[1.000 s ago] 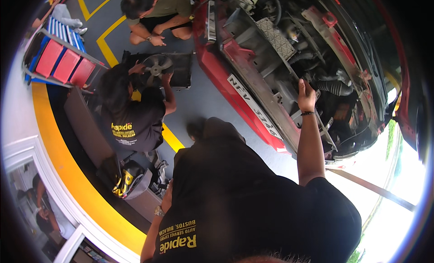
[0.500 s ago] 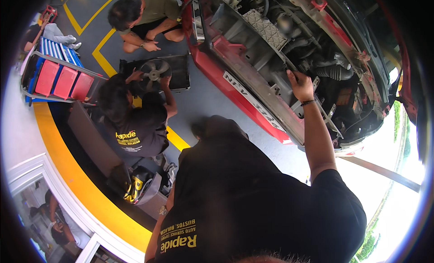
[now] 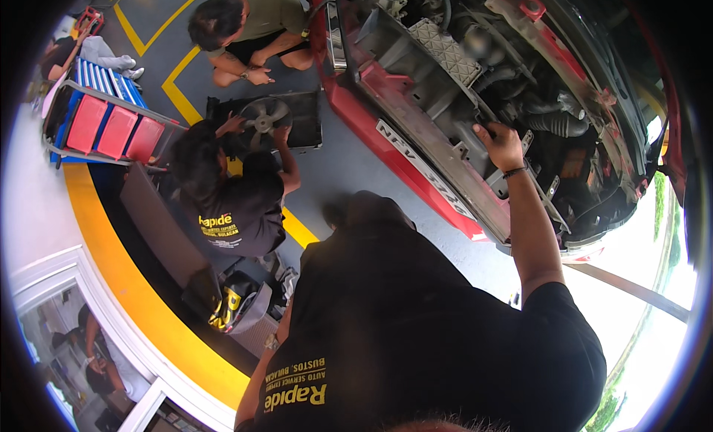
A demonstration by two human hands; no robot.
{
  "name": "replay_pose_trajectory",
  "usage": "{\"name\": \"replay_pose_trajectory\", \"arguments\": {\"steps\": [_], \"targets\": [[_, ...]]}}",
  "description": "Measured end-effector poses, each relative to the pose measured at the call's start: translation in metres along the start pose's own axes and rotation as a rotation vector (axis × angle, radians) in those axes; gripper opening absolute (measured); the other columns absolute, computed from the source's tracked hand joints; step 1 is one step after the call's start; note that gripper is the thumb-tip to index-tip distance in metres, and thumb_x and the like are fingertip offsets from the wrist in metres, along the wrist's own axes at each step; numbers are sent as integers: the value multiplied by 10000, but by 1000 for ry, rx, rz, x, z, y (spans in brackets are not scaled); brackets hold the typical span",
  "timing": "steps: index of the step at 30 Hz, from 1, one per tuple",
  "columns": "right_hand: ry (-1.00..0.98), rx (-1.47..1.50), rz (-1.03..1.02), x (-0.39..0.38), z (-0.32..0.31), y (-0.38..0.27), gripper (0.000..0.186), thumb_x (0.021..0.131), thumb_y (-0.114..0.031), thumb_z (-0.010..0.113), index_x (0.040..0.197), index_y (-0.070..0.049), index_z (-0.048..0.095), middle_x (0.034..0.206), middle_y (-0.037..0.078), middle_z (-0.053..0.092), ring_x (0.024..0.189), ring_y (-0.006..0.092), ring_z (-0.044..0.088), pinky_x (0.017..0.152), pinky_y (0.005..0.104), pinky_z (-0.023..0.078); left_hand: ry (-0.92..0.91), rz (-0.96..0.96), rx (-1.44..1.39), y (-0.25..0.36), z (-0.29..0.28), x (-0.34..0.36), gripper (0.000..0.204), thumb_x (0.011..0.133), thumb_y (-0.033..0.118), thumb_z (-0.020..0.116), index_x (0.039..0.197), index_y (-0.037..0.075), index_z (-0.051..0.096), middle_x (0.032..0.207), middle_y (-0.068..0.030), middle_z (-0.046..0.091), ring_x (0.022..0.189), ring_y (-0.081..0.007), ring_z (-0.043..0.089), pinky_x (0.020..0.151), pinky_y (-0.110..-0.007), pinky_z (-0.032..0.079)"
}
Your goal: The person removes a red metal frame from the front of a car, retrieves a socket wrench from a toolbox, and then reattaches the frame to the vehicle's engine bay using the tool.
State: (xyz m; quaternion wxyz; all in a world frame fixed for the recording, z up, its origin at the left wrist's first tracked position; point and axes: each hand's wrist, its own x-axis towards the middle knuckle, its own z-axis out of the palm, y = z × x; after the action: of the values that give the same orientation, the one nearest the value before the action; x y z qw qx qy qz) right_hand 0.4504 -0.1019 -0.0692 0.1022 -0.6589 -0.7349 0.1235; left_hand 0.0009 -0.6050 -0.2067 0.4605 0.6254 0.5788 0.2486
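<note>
My right arm reaches out to the front of a red car whose engine bay stands uncovered. My right hand (image 3: 503,147) is closed over the dark inner edge of the car's front panel (image 3: 438,109), thumb and fingers curled. My left forearm hangs along my black shirt, a watch (image 3: 272,341) at the wrist. Of my left hand (image 3: 285,322) only a little shows beside the shirt, its fingers hidden. Hoses and a ribbed air duct (image 3: 561,124) lie beyond my right hand.
A co-worker in black (image 3: 234,209) has both hands at a radiator fan (image 3: 264,124) on the floor. Another person (image 3: 264,31) squats beyond it. A blue cart with red bins (image 3: 119,131) stands at left. A grey box (image 3: 256,320) lies near my left side.
The whole view has shifted slightly, so the car and floor things sit a little farther right. My right hand stays on the car's front panel. The co-worker's hands remain at the fan.
</note>
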Motion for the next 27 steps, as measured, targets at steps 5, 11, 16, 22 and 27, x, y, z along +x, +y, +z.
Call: {"name": "replay_pose_trajectory", "arguments": {"steps": [5, 11, 16, 22, 27], "targets": [[-62, -27, 20, 1, -2, -3, 561, 835, -631, 705, 892, -75, 754, 752, 196, 687, 800, 385, 692, 726, 440, 540, 6, -6, 0, 3, -1, -3, 565, 909, 226, 698, 1382, -8, 499, 1352, -218, 553, 1194, -374, 592, 975, -397, 501], [-17, 16, 24, 1, 2, -2, 563, 829, -634, 710, 925, -81, 765, 766, 196, 696, 810, 381, 698, 736, 434, 545, 3, -12, -12, 9, 2, -3, 548, 904, 223, 708, 1365, -8, 521, 1327, -207, 581, 1170, -360, 614, 956, -388, 513], [-39, 29, -11, 1, 2, 4, 563, 829, -619, 721, 946, -69, 764, 770, 203, 697, 804, 380, 700, 733, 425, 546, -10, -172, -29, 66, -49, 21, 533, 901, 220, 716, 1350, -7, 539, 1306, -197, 604, 1150, -348, 632, 940, -381, 523], [90, 173, -79, 0, 8, 12, 513, 814, -540, 783, 985, -57, 766, 802, 208, 707, 791, 348, 718, 731, 402, 548, 117, -173, 301, 106, -146, 169, 298, 820, 143, 775, 1090, 32, 713, 1046, -151, 720, 977, -312, 699, 833, -396, 535], [88, 202, -52, 1, 10, 15, 483, 811, -505, 798, 1004, -63, 769, 828, 194, 720, 789, 329, 719, 739, 392, 549, 506, 218, 365, 111, -123, 365, 213, 868, 219, 742, 1015, 66, 726, 943, -161, 685, 881, -365, 674, 776, -426, 539]]}}
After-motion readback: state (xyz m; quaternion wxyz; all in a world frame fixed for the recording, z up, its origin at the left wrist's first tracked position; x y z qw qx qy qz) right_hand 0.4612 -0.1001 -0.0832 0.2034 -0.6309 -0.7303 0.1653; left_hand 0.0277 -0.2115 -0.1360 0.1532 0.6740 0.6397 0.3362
